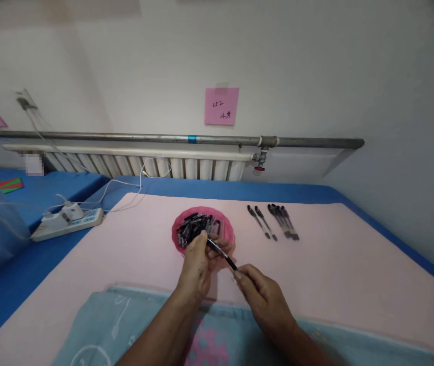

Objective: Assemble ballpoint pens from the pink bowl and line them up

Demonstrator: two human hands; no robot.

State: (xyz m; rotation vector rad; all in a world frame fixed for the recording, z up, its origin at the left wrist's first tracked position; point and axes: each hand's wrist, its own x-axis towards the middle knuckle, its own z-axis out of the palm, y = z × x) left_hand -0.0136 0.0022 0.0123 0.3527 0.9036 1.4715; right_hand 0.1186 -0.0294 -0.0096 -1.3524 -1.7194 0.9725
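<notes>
Between my two hands is a black pen [222, 252], slanting down to the right over the pink cloth. My left hand [197, 259] grips its upper end, thumb on top, just in front of a pink basket. Fingers of my right hand [260, 292] pinch the pen's lower dark end. The round pink basket [229, 226] holds many small black and clear pen parts [194, 227], partly covered by my left hand. To the right, two capped clear pens [261, 222] lie side by side, and a bunch of several similar pens [283, 221] lies beside them.
A pink cloth [136, 244] covers the blue table [217, 186]. A teal patterned fabric [125, 315] lies along the near edge. At left, a power strip [87, 219] carries plugs and white cables. Behind stand a radiator [194, 168], a metal pipe [144, 137] and a red-handled valve [259, 168].
</notes>
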